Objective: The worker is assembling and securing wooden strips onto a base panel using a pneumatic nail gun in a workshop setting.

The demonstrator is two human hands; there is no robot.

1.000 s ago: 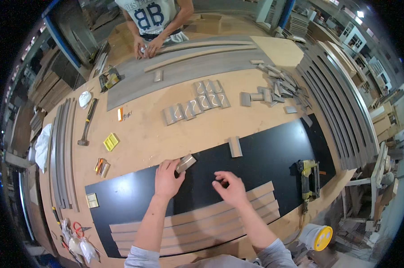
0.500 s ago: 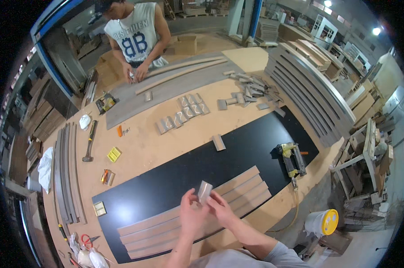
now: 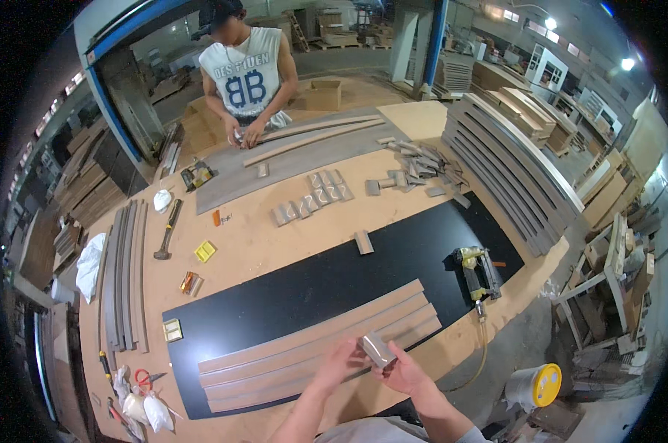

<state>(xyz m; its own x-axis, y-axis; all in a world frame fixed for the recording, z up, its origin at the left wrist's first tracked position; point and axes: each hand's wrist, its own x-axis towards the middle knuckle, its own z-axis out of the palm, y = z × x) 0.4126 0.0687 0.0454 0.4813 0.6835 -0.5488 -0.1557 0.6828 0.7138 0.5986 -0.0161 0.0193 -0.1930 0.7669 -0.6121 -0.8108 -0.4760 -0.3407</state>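
Note:
Both my hands hold one small grey wooden block [image 3: 377,349] close to my body. My left hand [image 3: 337,364] grips its left end and my right hand [image 3: 406,373] its right end. Just beyond them lie several long curved brown wood strips [image 3: 315,345] side by side on a black panel [image 3: 334,280] on the workbench. Another small grey block [image 3: 363,241] sits on the far edge of the black panel.
A yellow nail gun [image 3: 477,270] with its hose lies on the panel's right end. Rows of grey blocks [image 3: 309,201], a hammer [image 3: 166,230], scissors [image 3: 145,378] and stacked curved strips [image 3: 123,273] sit on the bench. A person in a white sleeveless shirt [image 3: 247,74] works at the far side.
My hands pulled back from the middle of the black panel toward my body, carrying the grey block. My right hand joined the left on it.

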